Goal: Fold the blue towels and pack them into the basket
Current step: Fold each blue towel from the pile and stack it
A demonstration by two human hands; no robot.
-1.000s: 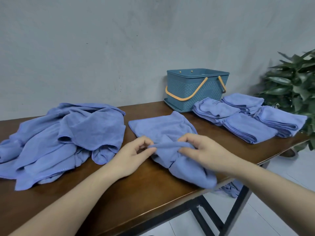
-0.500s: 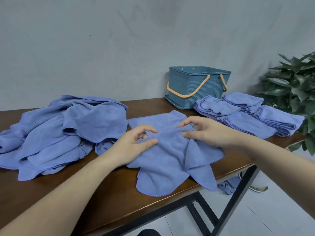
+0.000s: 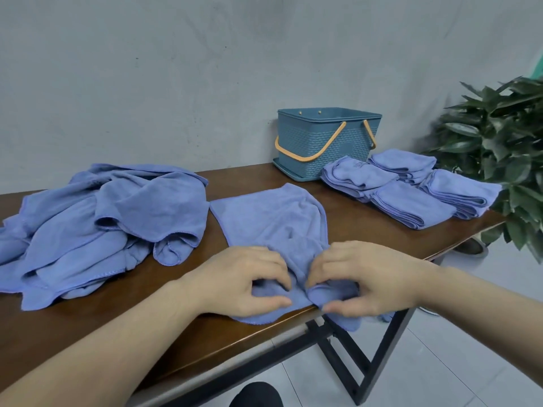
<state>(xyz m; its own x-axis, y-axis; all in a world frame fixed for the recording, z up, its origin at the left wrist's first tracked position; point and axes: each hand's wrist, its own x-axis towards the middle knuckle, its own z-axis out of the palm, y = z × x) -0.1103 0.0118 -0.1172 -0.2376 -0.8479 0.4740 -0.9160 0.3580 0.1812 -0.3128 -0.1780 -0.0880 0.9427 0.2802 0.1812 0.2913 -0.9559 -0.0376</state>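
A: Left hand [image 3: 246, 277] curled on towel [image 3: 273, 218], thumb under, fingers bent over a bunched fold at near edge of table [image 3: 367, 221]

B: Right hand [image 3: 364, 277]?

A: Same. Fingers curled down, thumb tucked below, pinching same towel just beside left. Fingertips of both nearly touching

B: Towel position?

A: Mid-table, spread flat at far part, crumpled under hands, near corner hanging over table edge

B: Other towels?

A: Loose pile [image 3: 97, 218] on left side of table, unfolded, touching or just short of spread towel's far left corner, can't tell. Folded stacks [image 3: 411, 189] on right side, four or so, side by side, neat

B: Basket [image 3: 326, 142]?

A: Teal, orange handles lowered against sides, at far edge near wall, just behind folded stacks, upright. Inside not visible from this angle

B: Anything else?

A: Plant [image 3: 505, 148] at far right beyond table end. Grey wall behind. Black table legs, pale tiled floor below. Dark shape at bottom edge under table, can't tell what. Shoe-like thing on floor near plant, partly hidden

B: Arms?

A: Both bare forearms coming in from bottom corners, converging on towel
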